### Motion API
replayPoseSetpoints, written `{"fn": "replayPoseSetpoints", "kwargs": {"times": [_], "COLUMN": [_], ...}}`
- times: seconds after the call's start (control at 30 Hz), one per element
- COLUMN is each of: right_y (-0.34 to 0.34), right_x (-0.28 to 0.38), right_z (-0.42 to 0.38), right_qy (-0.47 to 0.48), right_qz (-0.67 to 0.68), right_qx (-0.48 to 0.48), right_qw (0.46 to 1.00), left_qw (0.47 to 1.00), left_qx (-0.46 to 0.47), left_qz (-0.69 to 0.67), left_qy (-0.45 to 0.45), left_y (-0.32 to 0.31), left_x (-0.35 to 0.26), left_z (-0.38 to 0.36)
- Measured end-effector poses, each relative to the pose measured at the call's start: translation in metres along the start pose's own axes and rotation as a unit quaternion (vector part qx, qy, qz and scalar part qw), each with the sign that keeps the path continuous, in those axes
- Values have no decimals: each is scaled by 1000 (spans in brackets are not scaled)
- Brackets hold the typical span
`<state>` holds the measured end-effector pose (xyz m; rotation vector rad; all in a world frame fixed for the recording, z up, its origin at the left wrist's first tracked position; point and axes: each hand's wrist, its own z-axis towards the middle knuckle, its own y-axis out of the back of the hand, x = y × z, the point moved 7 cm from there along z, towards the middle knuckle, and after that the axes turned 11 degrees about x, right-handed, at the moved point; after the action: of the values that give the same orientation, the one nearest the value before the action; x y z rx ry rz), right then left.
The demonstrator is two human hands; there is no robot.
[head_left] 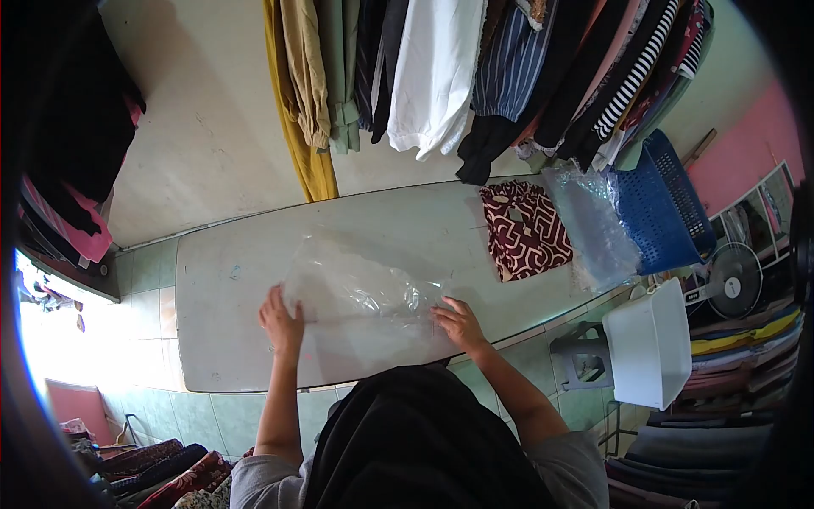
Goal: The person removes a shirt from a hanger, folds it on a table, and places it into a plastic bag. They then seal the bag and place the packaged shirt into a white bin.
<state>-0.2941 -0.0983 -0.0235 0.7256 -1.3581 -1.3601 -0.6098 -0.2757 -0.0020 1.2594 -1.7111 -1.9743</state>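
A clear plastic bag [365,284] lies spread on the pale table [229,263] in front of me, with light glinting off its creases. My left hand [281,322] rests at the bag's left edge, fingers apart and palm down. At the opposite edge, my right hand [459,324] touches the plastic with its fingers stretched out, and I see nothing gripped in it. Further right on the table is a folded maroon garment with a cream geometric pattern [526,229]. Beside that garment sits a stack of clear plastic bags [598,229].
A blue perforated basket [666,204] stands at the table's right end. Below it are a white bin [649,348], a grey stool [583,356] and a fan [734,278]. Clothes, including a white garment [437,76], hang above the far edge. Folded fabrics [704,450] are piled lower right.
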Motion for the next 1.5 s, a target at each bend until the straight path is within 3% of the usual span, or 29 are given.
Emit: {"fn": "replayPoseSetpoints", "kwargs": {"times": [0.03, 0.1, 0.3, 0.43, 0.5, 0.53, 0.6, 0.7, 0.8, 0.93, 0.97, 1.03, 1.07, 1.13, 1.23, 1.37, 1.43, 1.47, 1.5], "right_y": [0, 2, 17, 21, 21, 20, 28, 37, 51, 50, 48, 41, 42, 45, 54, 55, 68, 50, 36], "right_x": [2, 2, -17, -23, -22, -21, -9, 2, 5, -18, -24, -29, -30, -24, -32, -60, -58, -56, -57], "right_z": [2, 8, 10, 22, 30, 34, 43, 55, 66, 78, 79, 82, 82, 79, 77, 71, 43, 28, 18], "right_qy": [1, -11, -44, -13, 4, 9, 13, 23, 65, 73, 76, 120, 124, 171, 190, 178, 240, 346, 349], "right_qz": [1, -2, 14, 27, 9, 6, -17, -24, -3, -6, -1, 61, 65, 44, 37, 71, 24, 41, 42], "right_qx": [1, -14, -76, -77, -70, -78, -91, -102, -113, -108, -109, -51, -50, -42, -50, -53, -159, -85, -85], "right_qw": [1000, 1000, 996, 997, 998, 997, 996, 994, 991, 991, 991, 990, 989, 983, 980, 980, 957, 934, 932], "left_qw": [1000, 959, 951, 946, 978, 978, 968, 970, 971, 967, 967, 986, 987, 972, 970, 981, 980, 983, 986], "left_qx": [1, 262, 292, 296, 136, 52, 104, 176, 191, 239, 237, 105, 104, 149, 155, 178, 190, 177, 163], "left_qz": [0, 107, 70, 108, 82, -14, -81, -8, 60, 35, 39, 40, 42, 170, 185, 83, 46, 37, 28], "left_qy": [2, 8, -77, -77, -134, -202, -213, -169, -133, -87, -82, -121, -115, -68, -34, -1, 23, 16, 9], "left_y": [-6, -60, -89, -84, -87, -61, -51, -58, -82, -102, -93, -61, -63, -77, -107, -118, -122, -120, -119], "left_x": [-7, -15, -33, -52, -72, -111, -165, -213, -212, -196, -206, -237, -244, -250, -233, -222, -221, -223, -226], "left_z": [-1, -4, 11, 21, 25, 10, -17, -48, -45, -39, -45, -58, -62, -69, -71, -79, -82, -81, -81]}}
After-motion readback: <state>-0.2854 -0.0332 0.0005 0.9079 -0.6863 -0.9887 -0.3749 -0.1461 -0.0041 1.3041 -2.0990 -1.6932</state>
